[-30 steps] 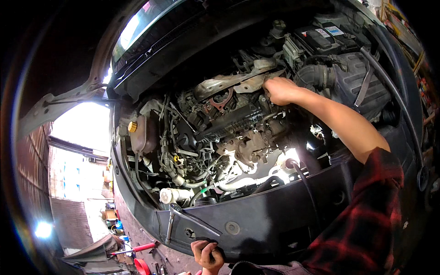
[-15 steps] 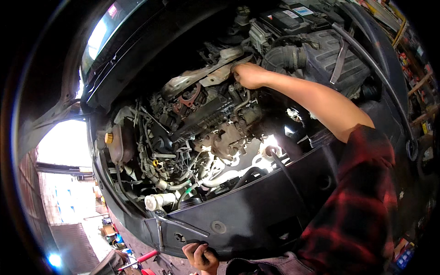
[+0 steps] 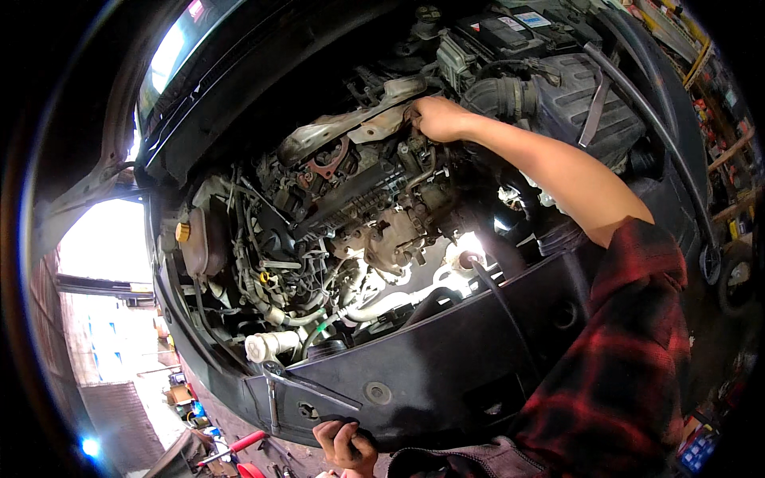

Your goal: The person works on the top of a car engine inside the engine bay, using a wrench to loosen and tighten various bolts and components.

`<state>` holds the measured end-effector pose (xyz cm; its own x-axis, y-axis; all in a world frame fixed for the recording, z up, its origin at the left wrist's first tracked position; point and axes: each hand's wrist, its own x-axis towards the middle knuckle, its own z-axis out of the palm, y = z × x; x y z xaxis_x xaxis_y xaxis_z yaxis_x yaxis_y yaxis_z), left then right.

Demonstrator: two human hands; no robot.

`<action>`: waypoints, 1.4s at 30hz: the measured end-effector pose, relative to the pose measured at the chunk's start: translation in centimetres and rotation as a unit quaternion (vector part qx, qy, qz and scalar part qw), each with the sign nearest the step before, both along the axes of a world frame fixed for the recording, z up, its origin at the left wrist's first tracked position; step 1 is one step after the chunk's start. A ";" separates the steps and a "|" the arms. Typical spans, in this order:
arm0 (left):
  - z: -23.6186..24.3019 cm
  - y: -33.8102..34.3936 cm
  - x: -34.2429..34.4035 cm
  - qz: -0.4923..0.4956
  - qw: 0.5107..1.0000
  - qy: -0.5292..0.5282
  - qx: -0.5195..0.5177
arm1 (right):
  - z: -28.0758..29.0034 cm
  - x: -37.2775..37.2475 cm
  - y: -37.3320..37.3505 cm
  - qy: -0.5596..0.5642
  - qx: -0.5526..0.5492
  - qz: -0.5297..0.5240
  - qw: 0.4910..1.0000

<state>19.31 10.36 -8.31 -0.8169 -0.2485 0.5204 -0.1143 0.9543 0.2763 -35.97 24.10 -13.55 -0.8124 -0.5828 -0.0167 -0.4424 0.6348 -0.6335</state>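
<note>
My right hand (image 3: 440, 119) reaches far into an open engine bay. Its fingers are closed at the right end of a worn, bent metal heat shield (image 3: 327, 139), seemingly gripping its edge; the fingertips are partly hidden. Below the shield sit a reddish-brown gasket (image 3: 328, 162) and the rusty, dirty engine parts (image 3: 390, 239). My left hand (image 3: 347, 446) is at the front edge of the black front panel (image 3: 446, 350), fingers curled inward; what they hold, if anything, is hidden. Just beyond it, a ratchet (image 3: 307, 385) lies on the panel.
At the left stands a coolant tank (image 3: 204, 243) with a yellow cap. A battery (image 3: 510, 36) and a black air filter box (image 3: 586, 99) are at the far right, with a flat metal tool (image 3: 593, 115) on the box. A bright lamp (image 3: 470, 253) glows among the front hoses.
The heat shield has tilted and shifted slightly, with my right hand still at its right end. My left hand stays curled at the panel edge. The whole view has moved a little.
</note>
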 end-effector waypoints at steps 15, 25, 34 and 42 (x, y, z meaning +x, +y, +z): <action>-0.1 -0.3 0.5 0.006 1.000 -0.011 0.007 | -0.4 0.2 -0.1 0.003 -0.028 0.037 0.999; -0.1 -0.2 0.5 0.002 1.000 -0.005 0.019 | 1.3 1.7 -0.3 -0.124 0.107 0.195 0.967; 0.1 -0.4 0.4 -0.003 0.999 -0.003 0.033 | 3.5 2.9 -0.5 0.068 0.124 0.121 0.982; 5.2 1.8 -4.9 -0.063 0.992 0.063 0.093 | 14.9 4.1 5.0 -0.187 -0.047 0.309 0.931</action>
